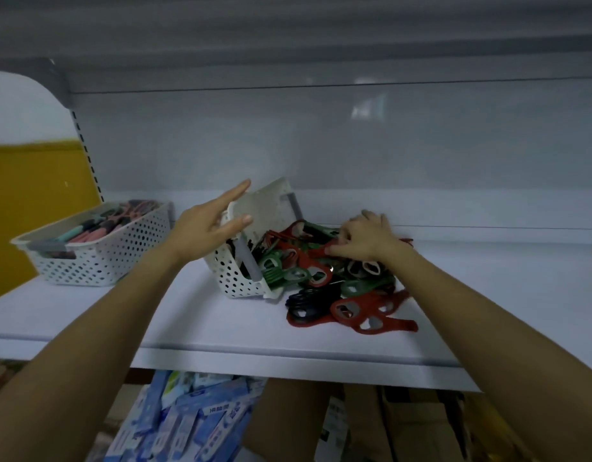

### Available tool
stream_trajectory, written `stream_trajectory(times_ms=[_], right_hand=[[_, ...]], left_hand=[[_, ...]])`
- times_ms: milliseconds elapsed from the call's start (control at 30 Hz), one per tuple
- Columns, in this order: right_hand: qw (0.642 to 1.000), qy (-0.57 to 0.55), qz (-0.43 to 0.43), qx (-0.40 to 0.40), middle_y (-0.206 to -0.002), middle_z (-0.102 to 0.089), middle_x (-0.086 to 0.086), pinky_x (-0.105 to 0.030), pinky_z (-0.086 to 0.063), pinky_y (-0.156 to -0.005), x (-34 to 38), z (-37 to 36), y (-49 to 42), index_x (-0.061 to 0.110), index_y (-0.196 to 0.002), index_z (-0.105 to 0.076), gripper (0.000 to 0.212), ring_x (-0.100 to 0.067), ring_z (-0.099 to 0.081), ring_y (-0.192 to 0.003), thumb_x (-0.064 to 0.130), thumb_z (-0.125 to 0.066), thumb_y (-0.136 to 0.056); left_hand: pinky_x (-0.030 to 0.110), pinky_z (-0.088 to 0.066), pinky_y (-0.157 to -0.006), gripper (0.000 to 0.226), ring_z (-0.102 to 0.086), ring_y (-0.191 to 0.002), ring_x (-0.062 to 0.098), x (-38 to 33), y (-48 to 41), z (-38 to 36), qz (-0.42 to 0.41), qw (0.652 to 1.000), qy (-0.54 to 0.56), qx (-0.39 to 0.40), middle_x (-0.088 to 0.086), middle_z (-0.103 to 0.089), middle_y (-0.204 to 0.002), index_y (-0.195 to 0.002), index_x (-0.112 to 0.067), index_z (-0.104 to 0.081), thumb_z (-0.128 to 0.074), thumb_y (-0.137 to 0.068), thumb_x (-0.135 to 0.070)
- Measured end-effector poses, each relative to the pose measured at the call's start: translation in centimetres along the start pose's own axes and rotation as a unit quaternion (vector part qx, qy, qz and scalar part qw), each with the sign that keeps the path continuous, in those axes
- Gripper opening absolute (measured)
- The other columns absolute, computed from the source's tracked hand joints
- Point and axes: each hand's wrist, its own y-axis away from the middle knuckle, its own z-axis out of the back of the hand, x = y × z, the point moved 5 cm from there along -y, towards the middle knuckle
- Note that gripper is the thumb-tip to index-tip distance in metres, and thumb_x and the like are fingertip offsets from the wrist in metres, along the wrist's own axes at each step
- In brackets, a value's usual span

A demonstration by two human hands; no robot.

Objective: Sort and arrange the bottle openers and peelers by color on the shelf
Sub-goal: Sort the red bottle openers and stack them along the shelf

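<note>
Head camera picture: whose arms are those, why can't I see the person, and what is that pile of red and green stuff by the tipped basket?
There is no robot here. The camera sits on a person's head and looks forward and down, so you see only their two bare arms. They stand at a white shelf. The left hand, fingers straight, rests against a white basket with holes, which is tipped on its side. In front of its open mouth lies a pile of bottle openers in red, green and black. The right hand reaches into the pile and pinches a red opener. Farther left stands a second basket, upright, holding pink and teal tools. Below the shelf are blue packets and cardboard boxes.
</note>
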Motion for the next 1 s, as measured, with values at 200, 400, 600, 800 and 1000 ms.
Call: stream_trajectory(times_ms=[200, 400, 600, 800, 1000], right_hand=[[0.967, -0.113, 0.226, -0.011, -0.133, -0.049, -0.010, -0.047, -0.038, -0.101, 13.0, -2.6, -2.0, 0.019, -0.130, -0.044, 0.044, -0.029, -0.046, -0.120, 0.039, -0.048, -0.090], [0.976, -0.050, 0.201, 0.067, -0.157, 0.000, 0.009, -0.064, 0.005, -0.109, 12.6, -6.2, -3.2, 0.036, -0.147, -0.012, 0.064, -0.020, -0.002, -0.144, 0.058, -0.035, -0.091], [0.991, -0.007, 0.097, 0.093, -0.157, 0.007, 0.005, -0.055, 0.012, -0.111, 4.6, -6.0, -2.1, 0.036, -0.147, -0.011, 0.060, -0.015, 0.006, -0.144, 0.061, -0.019, -0.093], [0.996, 0.001, 0.071, 0.047, -0.157, 0.006, -0.006, -0.051, 0.004, -0.114, 4.8, -3.9, -2.5, 0.026, -0.149, -0.006, 0.057, -0.025, 0.005, -0.144, 0.044, -0.022, -0.098], [0.980, -0.020, 0.171, 0.103, -0.157, 0.010, 0.001, -0.061, 0.013, -0.107, 13.6, -7.0, -1.6, 0.040, -0.146, -0.012, 0.060, -0.033, 0.014, -0.142, 0.059, -0.029, -0.092]], left_hand=[[0.029, -0.044, -0.077, 0.073, -0.061, -0.096, 0.028, -2.5, 0.0, -1.4, -0.054, 0.998, -0.037, 0.000, 0.010, -0.058, -0.130, -0.141, -0.035, -0.032, -0.035, -0.078, -0.070], [0.026, -0.038, -0.094, 0.079, -0.052, -0.121, 0.016, -1.1, 0.1, -0.8, -0.051, 0.999, 0.000, 0.011, -0.027, -0.028, -0.134, -0.137, -0.045, -0.015, -0.030, -0.068, -0.081], [0.035, -0.043, -0.094, 0.086, -0.057, -0.115, 0.021, -0.8, -0.1, -1.0, -0.055, 0.998, -0.011, 0.012, -0.023, -0.032, -0.135, -0.137, -0.045, -0.016, -0.014, -0.065, -0.092], [0.032, -0.041, -0.090, 0.089, -0.060, -0.109, 0.024, -1.4, -0.1, -1.4, -0.058, 0.998, -0.014, 0.000, -0.005, -0.047, -0.140, -0.138, -0.040, -0.019, -0.013, -0.066, -0.091], [0.027, -0.039, -0.090, 0.074, -0.057, -0.115, 0.020, -1.0, 0.2, -1.1, -0.051, 0.999, -0.009, -0.001, -0.009, -0.047, -0.139, -0.140, -0.037, -0.031, -0.031, -0.074, -0.070]])
